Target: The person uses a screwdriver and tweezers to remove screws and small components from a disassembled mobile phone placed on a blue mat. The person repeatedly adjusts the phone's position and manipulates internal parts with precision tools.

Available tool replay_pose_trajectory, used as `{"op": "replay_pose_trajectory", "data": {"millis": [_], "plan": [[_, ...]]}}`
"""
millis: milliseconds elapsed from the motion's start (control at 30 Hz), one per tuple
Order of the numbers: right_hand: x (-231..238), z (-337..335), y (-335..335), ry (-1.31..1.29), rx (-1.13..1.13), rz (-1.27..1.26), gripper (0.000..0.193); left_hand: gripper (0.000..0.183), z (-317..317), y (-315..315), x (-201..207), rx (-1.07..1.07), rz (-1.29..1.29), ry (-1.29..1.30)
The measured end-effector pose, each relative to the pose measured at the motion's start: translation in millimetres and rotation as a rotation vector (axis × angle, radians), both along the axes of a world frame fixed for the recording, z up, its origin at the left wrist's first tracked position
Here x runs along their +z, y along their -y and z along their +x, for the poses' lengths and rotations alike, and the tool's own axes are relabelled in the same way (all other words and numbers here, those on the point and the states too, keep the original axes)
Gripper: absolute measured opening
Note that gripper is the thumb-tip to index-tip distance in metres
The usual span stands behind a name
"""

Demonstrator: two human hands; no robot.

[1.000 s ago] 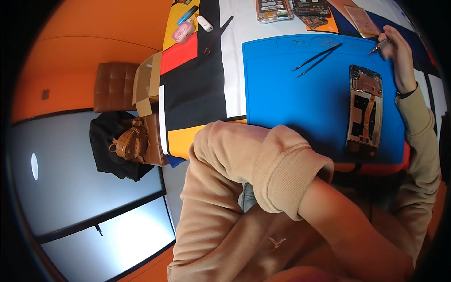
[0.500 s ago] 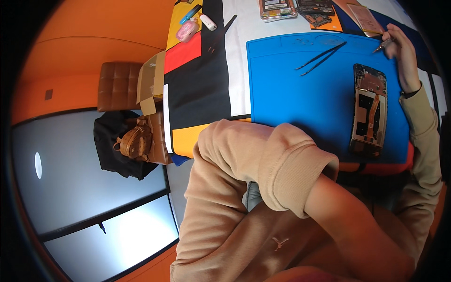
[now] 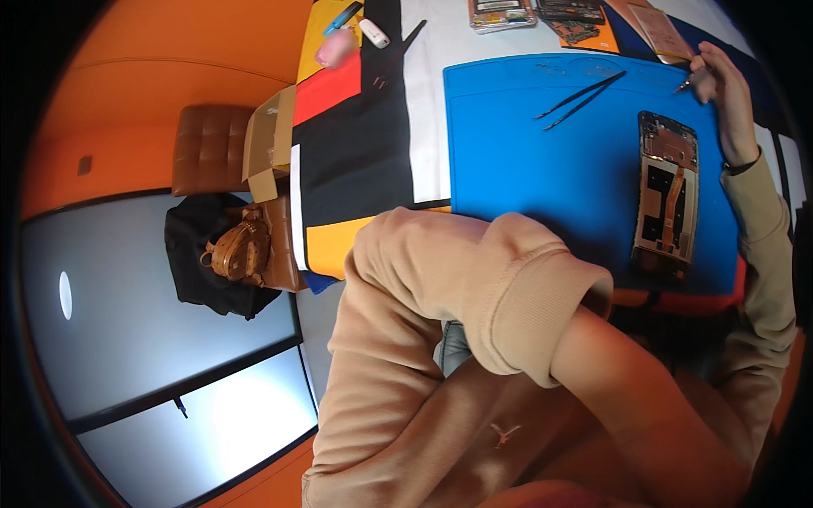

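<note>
My right hand [image 3: 727, 97] rests at the far right edge of a blue work mat [image 3: 508, 169], closed on a small screwdriver [image 3: 690, 80] whose metal tip points left. Below it on the mat lies an opened phone [image 3: 667, 199], long side toward me, its inner frame and an orange flex cable showing. Black tweezers [image 3: 584, 97] lie left of the phone, their tips apart and pointing left. My left forearm [image 3: 627, 381], its sleeve pushed up, bends back toward my body; the left hand is out of view.
Beyond the mat are a clear-cased device [image 3: 501, 15], dark phone parts [image 3: 576, 30] and a flat pinkish panel [image 3: 660, 34]. A pink item [image 3: 336, 49], a white stick [image 3: 374, 34] and a blue object [image 3: 342, 17] lie far left. A cardboard box [image 3: 269, 144] and brown backpack [image 3: 240, 245] stand left.
The whole view has shifted slightly. My right hand keeps its place with the screwdriver, and the phone and tweezers lie as before.
</note>
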State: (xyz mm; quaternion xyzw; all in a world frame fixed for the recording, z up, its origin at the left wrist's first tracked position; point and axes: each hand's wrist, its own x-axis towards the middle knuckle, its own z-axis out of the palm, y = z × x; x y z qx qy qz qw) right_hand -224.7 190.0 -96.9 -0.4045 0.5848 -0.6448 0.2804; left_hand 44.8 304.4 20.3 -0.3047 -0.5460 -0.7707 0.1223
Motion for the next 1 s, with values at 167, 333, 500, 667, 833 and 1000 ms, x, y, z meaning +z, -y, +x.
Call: {"op": "replay_pose_trajectory", "data": {"millis": [167,333,500,667,833,1000], "plan": [[-4.9,-12.8,2.5,0.045,0.004,-0.011,0.032,0.029,-3.7,21.8,11.4,0.02,-0.028,0.068],[17.6,32.0,7.9,0.077,-0.154,-0.158,0.012,0.027,-20.7,66.3,-27.5,-0.256,-0.322,0.627],[47.8,88.6,0.7,-0.153,-0.1,-0.335,0.013,0.024,-11.7,54.0,-77.6,0.013,-0.626,0.336],[48.6,106.4,-7.4,-0.404,-0.014,-0.287,0.013,0.017,4.0,48.3,-107.7,0.059,-1.155,-0.103],[40.8,101.7,-10.0,-0.524,-0.014,-0.254,0.013,0.01,13.9,50.0,-116.5,0.159,-1.358,-0.228],[40.7,88.6,-9.4,-0.622,0.094,-0.375,0.019,0.008,17.6,52.1,-113.2,0.216,-1.289,-0.215]]}}
